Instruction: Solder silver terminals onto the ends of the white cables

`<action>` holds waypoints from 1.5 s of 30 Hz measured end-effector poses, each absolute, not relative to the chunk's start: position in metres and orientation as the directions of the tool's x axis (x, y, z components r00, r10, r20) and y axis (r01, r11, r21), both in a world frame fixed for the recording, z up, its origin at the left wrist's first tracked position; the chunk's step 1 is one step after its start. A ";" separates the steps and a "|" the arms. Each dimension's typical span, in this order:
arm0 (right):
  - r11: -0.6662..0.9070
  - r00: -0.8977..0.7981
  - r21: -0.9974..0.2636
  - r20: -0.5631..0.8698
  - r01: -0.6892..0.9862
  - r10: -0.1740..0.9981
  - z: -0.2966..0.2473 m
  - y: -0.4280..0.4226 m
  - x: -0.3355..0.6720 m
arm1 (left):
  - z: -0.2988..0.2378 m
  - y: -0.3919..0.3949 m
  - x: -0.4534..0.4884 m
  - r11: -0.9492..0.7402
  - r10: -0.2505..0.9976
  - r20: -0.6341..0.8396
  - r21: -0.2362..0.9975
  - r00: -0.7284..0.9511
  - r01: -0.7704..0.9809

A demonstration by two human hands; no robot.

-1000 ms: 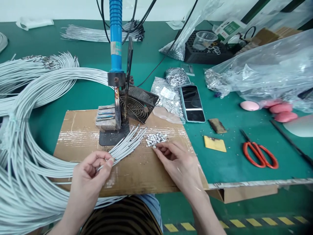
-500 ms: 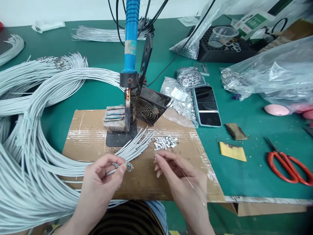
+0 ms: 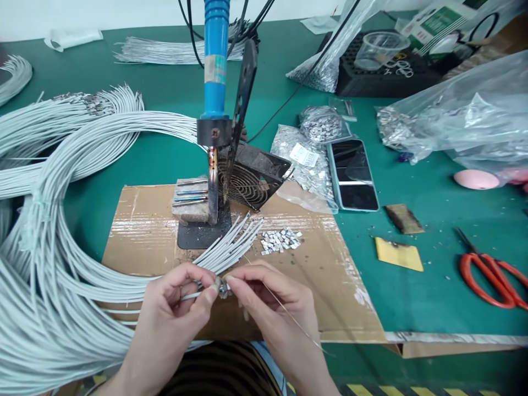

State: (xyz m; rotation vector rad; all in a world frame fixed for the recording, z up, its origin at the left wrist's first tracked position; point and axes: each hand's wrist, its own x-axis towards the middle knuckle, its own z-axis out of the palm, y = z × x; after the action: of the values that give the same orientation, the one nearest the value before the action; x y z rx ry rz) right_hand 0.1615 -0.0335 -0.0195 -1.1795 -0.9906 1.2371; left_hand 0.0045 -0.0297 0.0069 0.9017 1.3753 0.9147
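Observation:
My left hand (image 3: 175, 311) is closed in a pinch on the end of a grey cable (image 3: 191, 296). A small metal connector (image 3: 225, 290) sticks out past its fingertips. My right hand (image 3: 278, 311) meets it from the other side, thumb and forefinger pinched at the connector; any tiny part between them is hidden. A thin solder wire (image 3: 295, 320) runs through the right hand and trails toward its wrist. Just beyond both hands lie loose cable ends (image 3: 231, 242) and a pile of small metal pieces (image 3: 280, 241) on cardboard (image 3: 140, 220).
A blue-handled soldering iron (image 3: 216, 60) hangs tip-down in a stand, before a small black fan (image 3: 251, 176). Big cable coils (image 3: 61, 220) fill the left side. On the right are a phone (image 3: 355, 176), a yellow sponge (image 3: 399, 254), red-handled scissors (image 3: 490, 275) and plastic bags (image 3: 466, 121).
My right hand has moved left, from apart to touching the connector at my left fingertips. My left hand keeps its pinch on the cable. The view has shifted slightly.

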 end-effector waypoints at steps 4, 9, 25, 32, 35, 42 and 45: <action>-0.099 0.097 -0.972 -0.122 -0.215 0.988 -0.018 -0.033 0.163 | 0.010 -0.028 0.006 0.403 0.915 -0.402 0.915 -0.041 0.003; -0.275 0.017 -0.882 -0.305 -0.383 0.952 -0.018 -0.037 0.161 | 0.023 -0.026 0.019 0.421 0.884 -0.418 0.907 -0.208 -0.035; -0.293 -0.009 -0.789 -0.343 -0.539 0.939 -0.017 -0.041 0.142 | 0.018 -0.041 0.032 0.331 0.909 -0.318 0.944 -0.268 0.003; -0.189 0.162 -0.836 -0.312 -0.515 0.936 -0.025 -0.057 0.123 | 0.016 -0.047 0.037 0.373 0.880 -0.405 0.913 -0.249 -0.166; -0.010 0.303 -0.937 -0.123 -0.349 0.945 -0.032 -0.062 0.119 | 0.016 -0.047 0.037 0.366 0.882 -0.397 0.916 -0.252 -0.163; 0.246 0.194 -0.969 0.247 0.028 0.949 -0.024 -0.051 0.146 | 0.019 -0.040 0.026 0.404 0.885 -0.417 0.909 -0.208 -0.102; 0.166 0.183 -0.986 0.163 -0.001 0.969 -0.020 -0.047 0.158 | 0.021 -0.037 0.022 0.419 0.880 -0.426 0.905 -0.210 -0.078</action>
State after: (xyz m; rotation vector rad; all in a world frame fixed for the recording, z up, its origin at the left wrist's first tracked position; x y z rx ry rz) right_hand 0.1582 -0.0473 -0.0196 -1.1564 -1.1366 0.9620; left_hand 0.0217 -0.0368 0.0213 0.7405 1.5226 1.0420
